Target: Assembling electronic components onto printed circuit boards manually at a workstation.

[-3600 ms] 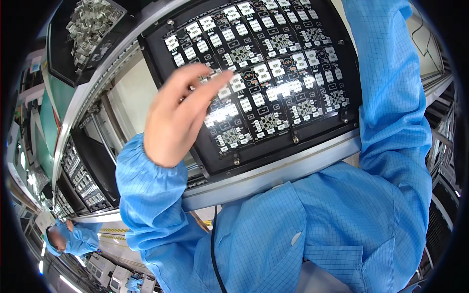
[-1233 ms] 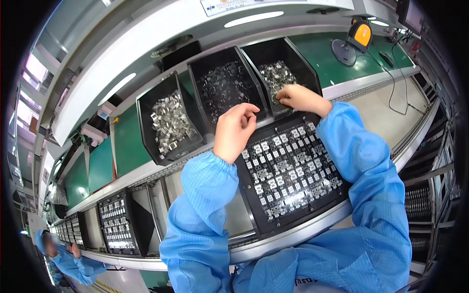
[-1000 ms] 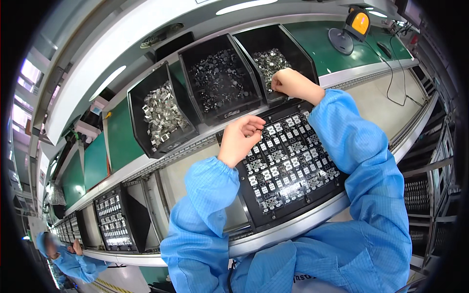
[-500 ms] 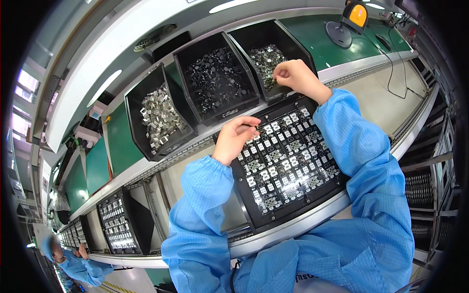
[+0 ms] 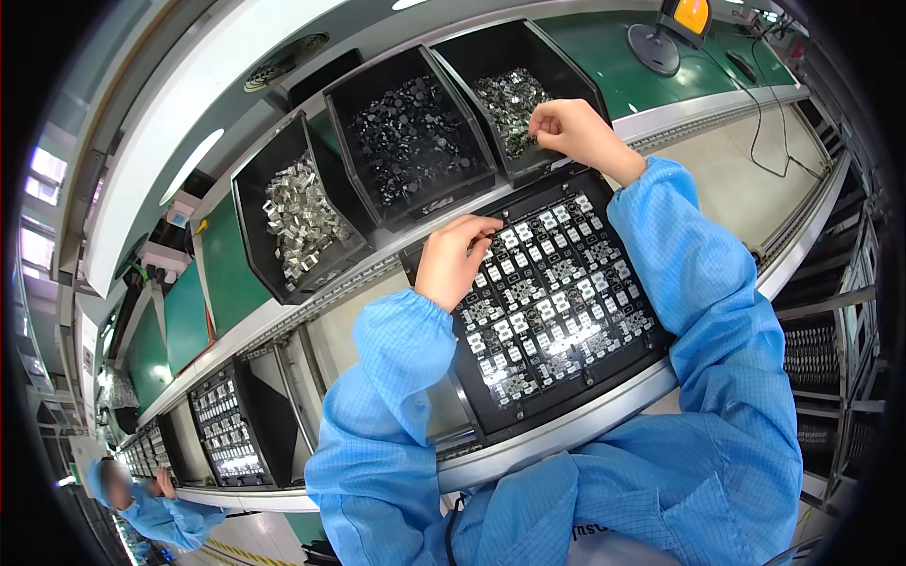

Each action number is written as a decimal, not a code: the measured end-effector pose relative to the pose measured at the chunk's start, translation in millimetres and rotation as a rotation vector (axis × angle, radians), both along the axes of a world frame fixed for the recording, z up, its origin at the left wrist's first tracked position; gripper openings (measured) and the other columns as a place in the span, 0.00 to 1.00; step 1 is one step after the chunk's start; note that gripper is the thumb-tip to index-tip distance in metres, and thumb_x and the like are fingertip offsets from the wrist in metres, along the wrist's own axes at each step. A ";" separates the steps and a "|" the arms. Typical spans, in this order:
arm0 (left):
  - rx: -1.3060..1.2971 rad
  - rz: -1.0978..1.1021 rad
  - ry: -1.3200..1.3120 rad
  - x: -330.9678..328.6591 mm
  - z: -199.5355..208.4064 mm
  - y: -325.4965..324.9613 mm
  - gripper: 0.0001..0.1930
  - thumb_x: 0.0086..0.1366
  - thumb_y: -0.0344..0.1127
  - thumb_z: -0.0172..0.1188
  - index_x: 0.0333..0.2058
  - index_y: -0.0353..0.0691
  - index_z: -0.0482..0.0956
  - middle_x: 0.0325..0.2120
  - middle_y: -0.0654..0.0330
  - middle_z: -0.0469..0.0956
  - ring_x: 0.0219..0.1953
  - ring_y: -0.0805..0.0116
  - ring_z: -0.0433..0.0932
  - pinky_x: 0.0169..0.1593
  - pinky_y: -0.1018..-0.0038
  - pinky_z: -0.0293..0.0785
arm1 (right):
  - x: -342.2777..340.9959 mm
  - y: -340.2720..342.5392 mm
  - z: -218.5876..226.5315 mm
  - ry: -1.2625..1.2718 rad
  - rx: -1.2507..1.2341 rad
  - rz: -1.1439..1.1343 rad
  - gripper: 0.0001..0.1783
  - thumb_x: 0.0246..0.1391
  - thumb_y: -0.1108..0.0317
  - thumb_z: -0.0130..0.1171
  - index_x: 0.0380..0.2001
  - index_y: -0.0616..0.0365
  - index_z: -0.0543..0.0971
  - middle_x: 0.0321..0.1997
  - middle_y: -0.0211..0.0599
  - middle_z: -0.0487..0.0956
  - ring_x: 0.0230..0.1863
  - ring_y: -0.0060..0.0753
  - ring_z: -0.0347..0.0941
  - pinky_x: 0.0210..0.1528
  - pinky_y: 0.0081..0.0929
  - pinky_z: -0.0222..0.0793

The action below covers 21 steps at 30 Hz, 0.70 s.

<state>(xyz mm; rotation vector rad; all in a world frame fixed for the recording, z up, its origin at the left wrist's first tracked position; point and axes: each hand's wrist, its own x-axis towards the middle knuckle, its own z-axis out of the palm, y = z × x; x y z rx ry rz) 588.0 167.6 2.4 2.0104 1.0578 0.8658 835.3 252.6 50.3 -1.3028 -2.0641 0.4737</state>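
My left hand (image 5: 453,258) is over the upper left corner of a black tray (image 5: 500,420) that holds rows of small circuit boards (image 5: 557,292). Its thumb and forefinger are bent together at the top row; whatever lies between them is too small to make out. My right hand (image 5: 578,132) is pinched at the near right part of a black bin (image 5: 566,71) of small shiny metal parts (image 5: 510,99). Its fingertips hide anything they hold. Blue sleeves cover both forearms.
Left of that bin stand a bin of dark round parts (image 5: 415,137) and a bin of silver metal clips (image 5: 304,222). Another loaded tray (image 5: 225,429) sits on the line at left, near a co-worker in blue (image 5: 170,519). A yellow-faced device (image 5: 692,17) stands far right.
The whole view has shifted slightly. My left thumb and forefinger have drawn closer together at the tray's corner. My right hand stays pinched by the bin of shiny parts.
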 end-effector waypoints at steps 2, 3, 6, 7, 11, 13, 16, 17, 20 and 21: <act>0.063 0.015 0.042 -1.1 -2.8 0.4 0.15 0.53 0.20 0.57 0.40 0.40 0.78 0.31 0.57 0.77 0.35 0.62 0.77 0.38 0.71 0.73 | 1.7 0.8 -0.9 -0.007 0.023 0.009 0.04 0.46 0.77 0.56 0.28 0.65 0.76 0.19 0.31 0.73 0.23 0.19 0.68 0.29 0.19 0.67; 0.128 0.033 0.083 -1.8 -3.4 0.4 0.16 0.53 0.20 0.58 0.41 0.41 0.78 0.30 0.58 0.77 0.35 0.62 0.77 0.38 0.70 0.73 | 2.5 1.7 -1.6 -0.005 0.021 0.008 0.04 0.46 0.77 0.56 0.28 0.65 0.76 0.19 0.31 0.73 0.23 0.19 0.68 0.29 0.19 0.67; 0.065 0.046 0.061 -2.5 -8.4 0.8 0.17 0.52 0.20 0.59 0.41 0.42 0.78 0.30 0.59 0.77 0.35 0.61 0.77 0.38 0.70 0.73 | 4.8 4.1 -3.4 0.015 -0.028 -0.036 0.05 0.48 0.76 0.56 0.30 0.65 0.76 0.22 0.32 0.74 0.24 0.20 0.69 0.30 0.19 0.68; 0.067 0.049 0.035 -2.6 -10.0 0.9 0.17 0.52 0.20 0.59 0.41 0.42 0.78 0.30 0.59 0.78 0.35 0.61 0.77 0.38 0.70 0.73 | 5.3 4.8 -4.3 0.038 -0.015 -0.032 0.05 0.48 0.75 0.56 0.30 0.65 0.76 0.21 0.35 0.75 0.24 0.24 0.70 0.30 0.22 0.68; 0.016 0.060 0.013 0.6 -9.9 -0.2 0.16 0.52 0.21 0.59 0.41 0.42 0.78 0.30 0.58 0.78 0.35 0.60 0.77 0.38 0.70 0.73 | 8.8 5.4 -6.1 0.031 0.045 -0.005 0.05 0.47 0.75 0.56 0.30 0.65 0.77 0.22 0.38 0.76 0.24 0.29 0.72 0.30 0.24 0.68; 0.057 0.061 0.043 1.7 -7.5 -1.5 0.15 0.53 0.21 0.59 0.41 0.42 0.77 0.30 0.57 0.78 0.34 0.60 0.77 0.38 0.70 0.73 | 11.7 6.3 -6.4 0.014 0.032 0.001 0.05 0.48 0.76 0.56 0.31 0.65 0.76 0.23 0.35 0.76 0.25 0.24 0.71 0.31 0.22 0.68; 0.074 0.043 0.068 0.8 -6.0 -1.5 0.14 0.53 0.22 0.59 0.40 0.41 0.77 0.30 0.56 0.78 0.34 0.59 0.77 0.39 0.69 0.74 | 11.3 4.9 -2.3 -0.024 -0.002 0.001 0.06 0.49 0.78 0.55 0.33 0.65 0.76 0.25 0.32 0.76 0.27 0.20 0.70 0.33 0.19 0.68; 0.075 0.045 0.069 -0.1 -5.5 -1.3 0.14 0.53 0.22 0.59 0.40 0.41 0.77 0.30 0.56 0.78 0.34 0.59 0.77 0.39 0.69 0.74 | 10.6 4.2 0.0 -0.045 -0.023 -0.006 0.06 0.49 0.78 0.55 0.33 0.64 0.76 0.25 0.32 0.76 0.27 0.20 0.70 0.33 0.19 0.68; 0.093 0.027 0.093 0.6 -4.8 -0.7 0.14 0.53 0.23 0.59 0.40 0.41 0.77 0.30 0.56 0.78 0.34 0.59 0.77 0.39 0.68 0.74 | 13.3 3.9 1.7 -0.025 0.000 0.009 0.06 0.49 0.78 0.55 0.32 0.64 0.76 0.26 0.32 0.77 0.28 0.20 0.71 0.34 0.19 0.69; 0.075 0.038 0.095 1.7 -4.8 -0.9 0.13 0.53 0.23 0.59 0.40 0.41 0.78 0.30 0.56 0.78 0.34 0.58 0.77 0.39 0.68 0.74 | 14.1 4.5 0.7 -0.025 0.002 0.010 0.06 0.49 0.78 0.55 0.32 0.64 0.76 0.26 0.32 0.77 0.28 0.20 0.71 0.34 0.19 0.69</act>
